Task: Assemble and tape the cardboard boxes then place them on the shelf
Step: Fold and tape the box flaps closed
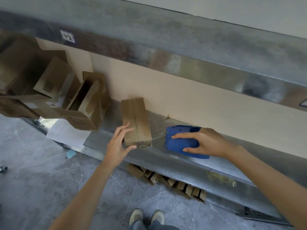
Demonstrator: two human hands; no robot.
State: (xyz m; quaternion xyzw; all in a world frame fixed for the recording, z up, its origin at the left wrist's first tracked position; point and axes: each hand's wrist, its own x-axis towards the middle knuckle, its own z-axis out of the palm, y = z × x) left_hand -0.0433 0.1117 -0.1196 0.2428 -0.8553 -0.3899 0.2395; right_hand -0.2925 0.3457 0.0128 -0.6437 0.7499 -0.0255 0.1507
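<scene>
One small closed brown cardboard box (136,120), flaps meeting at a centre seam, lies on the metal shelf (99,141). The left hand (118,145) pinches its near corner, while the right hand (206,141) grips one blue tape dispenser (179,141), with clear tape stretched to the box

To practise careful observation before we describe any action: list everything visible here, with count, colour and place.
shelf: one, grey metal, along the wall
closed box: one, brown, centre of shelf
tape dispenser: one, blue, right of closed box
tape strand: one, clear, between them
open boxes: several, brown, shelf's left end
paper sheet: one, white, below open boxes
cardboard pieces: many, brown, under the shelf
shoes: two, pale, bottom edge
left hand: holds closed box's near corner
right hand: grips tape dispenser
</scene>
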